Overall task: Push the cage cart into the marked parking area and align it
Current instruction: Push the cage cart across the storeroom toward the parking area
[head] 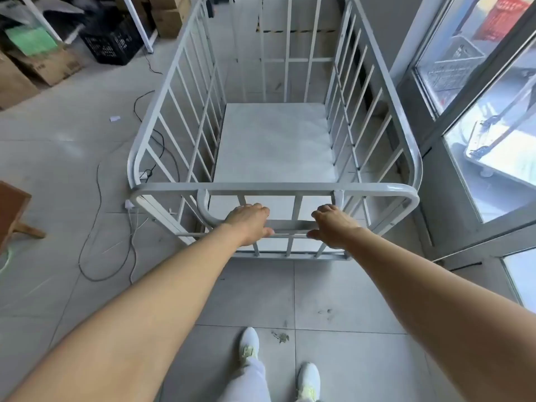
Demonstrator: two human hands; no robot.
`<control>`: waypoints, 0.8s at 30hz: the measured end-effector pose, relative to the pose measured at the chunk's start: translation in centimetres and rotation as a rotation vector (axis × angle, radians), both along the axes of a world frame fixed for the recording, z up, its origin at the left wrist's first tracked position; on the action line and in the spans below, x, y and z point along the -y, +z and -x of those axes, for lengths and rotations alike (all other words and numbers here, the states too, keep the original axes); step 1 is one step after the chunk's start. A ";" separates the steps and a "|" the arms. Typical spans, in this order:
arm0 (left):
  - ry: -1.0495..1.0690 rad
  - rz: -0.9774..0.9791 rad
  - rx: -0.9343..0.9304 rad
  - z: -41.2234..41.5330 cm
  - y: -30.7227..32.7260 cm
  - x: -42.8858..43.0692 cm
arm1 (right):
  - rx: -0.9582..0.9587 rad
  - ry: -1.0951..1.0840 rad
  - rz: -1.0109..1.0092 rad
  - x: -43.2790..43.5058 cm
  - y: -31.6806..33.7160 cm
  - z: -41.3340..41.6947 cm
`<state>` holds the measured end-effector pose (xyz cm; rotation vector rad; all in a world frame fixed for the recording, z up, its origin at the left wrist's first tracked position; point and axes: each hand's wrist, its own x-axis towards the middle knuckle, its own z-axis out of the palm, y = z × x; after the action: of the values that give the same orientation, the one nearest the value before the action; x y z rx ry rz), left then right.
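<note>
A pale grey cage cart [272, 188] with barred sides and an empty flat deck stands straight in front of me on the tiled floor. My left hand [249, 223] and my right hand [333, 226] both grip its low push handle [290, 227] on the near side, fingers wrapped over the bar, about a hand's width apart. A dashed black and yellow floor marking [293, 31] shows through the bars beyond the cart's far end. The cart's right side runs close along a glass door frame.
Glass doors with a grey frame [435, 134] line the right. Black and white cables [95, 221] trail on the floor left of the cart. Cardboard boxes [43, 65] and a black crate [111, 44] sit at the back left, a wooden stool [14, 210] at left.
</note>
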<state>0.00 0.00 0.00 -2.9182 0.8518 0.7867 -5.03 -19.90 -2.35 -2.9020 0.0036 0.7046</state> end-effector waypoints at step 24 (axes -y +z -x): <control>0.192 0.034 0.034 -8.5 -2.3 5.8 | 0.141 0.138 -0.014 6.5 -3.3 -9.4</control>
<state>8.48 -5.80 -2.33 -3.0683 0.5945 0.7349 4.40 -26.37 -5.69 -2.9535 -0.2181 0.5164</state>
